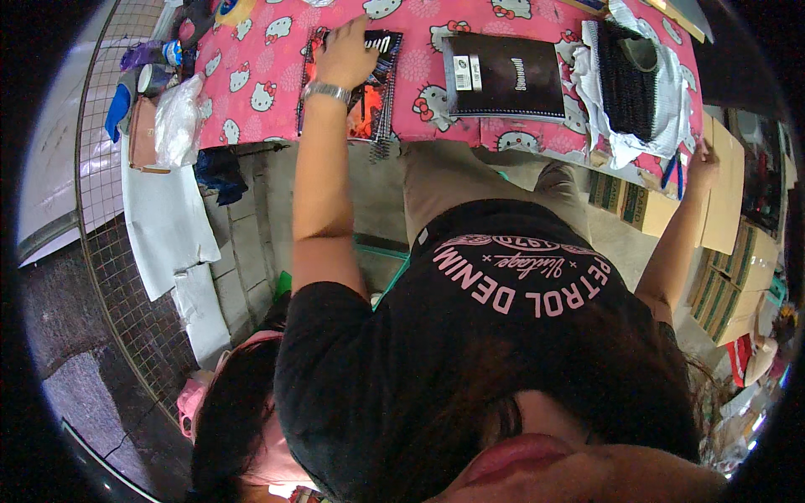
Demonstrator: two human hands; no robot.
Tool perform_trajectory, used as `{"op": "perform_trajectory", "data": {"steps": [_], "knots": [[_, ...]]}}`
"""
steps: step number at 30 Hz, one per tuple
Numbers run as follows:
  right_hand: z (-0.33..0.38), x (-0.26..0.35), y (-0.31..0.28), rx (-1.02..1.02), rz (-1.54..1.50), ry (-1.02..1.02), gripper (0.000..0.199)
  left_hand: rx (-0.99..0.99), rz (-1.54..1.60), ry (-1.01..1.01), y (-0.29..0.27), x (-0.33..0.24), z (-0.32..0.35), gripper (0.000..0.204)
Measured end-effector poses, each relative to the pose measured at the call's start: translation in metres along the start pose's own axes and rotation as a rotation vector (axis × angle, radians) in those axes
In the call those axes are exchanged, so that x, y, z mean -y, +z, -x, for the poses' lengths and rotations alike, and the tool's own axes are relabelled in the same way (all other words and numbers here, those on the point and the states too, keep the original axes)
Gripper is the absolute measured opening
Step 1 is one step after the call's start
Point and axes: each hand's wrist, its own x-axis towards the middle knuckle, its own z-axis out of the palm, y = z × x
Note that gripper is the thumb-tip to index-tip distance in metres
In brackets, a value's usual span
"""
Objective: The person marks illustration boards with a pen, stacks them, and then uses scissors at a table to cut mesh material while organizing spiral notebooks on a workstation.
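My left hand (347,55) lies with its fingers spread over a stack of spiral notebooks (366,107), whose top cover is black with orange and red patches. A metal-banded watch circles that wrist. To the right of the stack, a black spiral notebook (511,82) with a white label rests flat on the pink patterned tablecloth (419,126). My right hand (703,164) is at the table's right edge, beside a pair of blue pen-like items (673,173). Its fingers look extended and nothing shows in them, though they are small in view.
Black wire spirals (627,88) lie on crumpled white paper (594,109) at the table's right. A plastic bag (178,111) and a brown pouch (149,138) sit by the left edge. Cardboard boxes (728,277) stand at right. Another person (239,411) is low at left.
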Motion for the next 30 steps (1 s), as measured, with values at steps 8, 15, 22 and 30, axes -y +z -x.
{"op": "perform_trajectory", "data": {"steps": [8,15,22,30], "knots": [[-0.027,0.114,0.036,0.315,-0.035,-0.277,0.040,-0.038,0.067,-0.288,0.014,0.057,0.070,0.067],[-0.023,0.146,0.042,0.395,-0.262,-0.058,0.050,-0.125,0.033,-0.336,0.024,0.064,0.081,0.063],[-0.022,0.158,0.038,0.512,-0.852,0.406,0.053,-0.106,-0.086,-0.446,0.027,0.055,0.086,0.059],[-0.046,0.129,0.021,0.228,-1.109,0.179,0.043,-0.277,-0.240,-0.370,0.011,0.037,0.079,0.060]]}}
